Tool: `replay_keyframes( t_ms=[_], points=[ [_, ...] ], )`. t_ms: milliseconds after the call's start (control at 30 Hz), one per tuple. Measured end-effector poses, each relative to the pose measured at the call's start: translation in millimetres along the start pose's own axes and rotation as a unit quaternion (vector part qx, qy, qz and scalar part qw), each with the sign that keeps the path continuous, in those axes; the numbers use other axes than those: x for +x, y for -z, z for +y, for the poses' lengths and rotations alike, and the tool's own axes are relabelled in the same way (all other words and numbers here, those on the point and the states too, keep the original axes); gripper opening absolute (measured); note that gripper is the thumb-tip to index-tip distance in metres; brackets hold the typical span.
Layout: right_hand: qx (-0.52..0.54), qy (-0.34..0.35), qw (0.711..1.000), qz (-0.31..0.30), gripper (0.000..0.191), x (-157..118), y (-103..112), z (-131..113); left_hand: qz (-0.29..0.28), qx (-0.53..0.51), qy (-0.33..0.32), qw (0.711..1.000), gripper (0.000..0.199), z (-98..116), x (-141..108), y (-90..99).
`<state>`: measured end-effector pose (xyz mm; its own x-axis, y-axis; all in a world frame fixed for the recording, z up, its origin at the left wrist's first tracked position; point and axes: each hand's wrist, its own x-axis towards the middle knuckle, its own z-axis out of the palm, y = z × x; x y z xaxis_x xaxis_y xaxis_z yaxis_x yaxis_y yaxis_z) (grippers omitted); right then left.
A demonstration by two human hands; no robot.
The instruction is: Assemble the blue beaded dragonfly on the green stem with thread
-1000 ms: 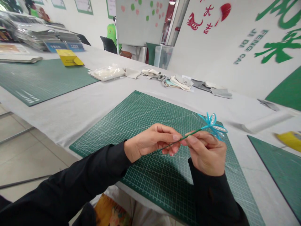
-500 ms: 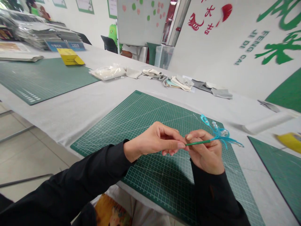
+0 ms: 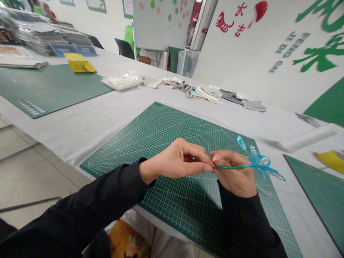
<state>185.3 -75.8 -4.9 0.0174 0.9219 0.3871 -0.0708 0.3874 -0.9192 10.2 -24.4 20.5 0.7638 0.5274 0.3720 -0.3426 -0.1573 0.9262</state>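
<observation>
Long black sleeves (image 3: pixel 107 200), smooth and unpatterned, with dark cuffs (image 3: pixel 145 172) around both wrists.

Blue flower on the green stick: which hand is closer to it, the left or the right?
Right. The right hand is right beside the blue flower, behind the green stick. The left hand pinches the stick farther from the flower.

Bright room, blurred left edge.
</observation>
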Motion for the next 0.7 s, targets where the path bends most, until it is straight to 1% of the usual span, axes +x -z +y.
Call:
replay_keyframes(
  t_ms=[167, 367, 500, 700],
  points=[
    [-0.017, -0.005, 1.0, 0.007, 0.01, 1.8, 0.8, 1.1, 0.004, 0.06, -0.023, 0.998, 0.01, -1.8, -0.5, 0.9],
    [-0.045, 0.006, 0.997, 0.058, 0.013, 0.9, 1.8, 3.0, 0.022, 0.127, -0.078, 0.989, 0.012, -5.3, -1.1, 2.1],
    [-0.023, 0.023, 0.996, 0.089, 0.009, 1.1, -1.7, 2.9, 0.033, 0.162, -0.104, 0.981, 0.013, -2.4, -1.2, 1.2],
    [-0.01, 0.01, 0.993, 0.119, 0.009, 1.4, -6.3, -0.2, 0.059, 0.205, -0.137, 0.967, 0.013, 0.1, -1.8, -0.5]
  ],
)
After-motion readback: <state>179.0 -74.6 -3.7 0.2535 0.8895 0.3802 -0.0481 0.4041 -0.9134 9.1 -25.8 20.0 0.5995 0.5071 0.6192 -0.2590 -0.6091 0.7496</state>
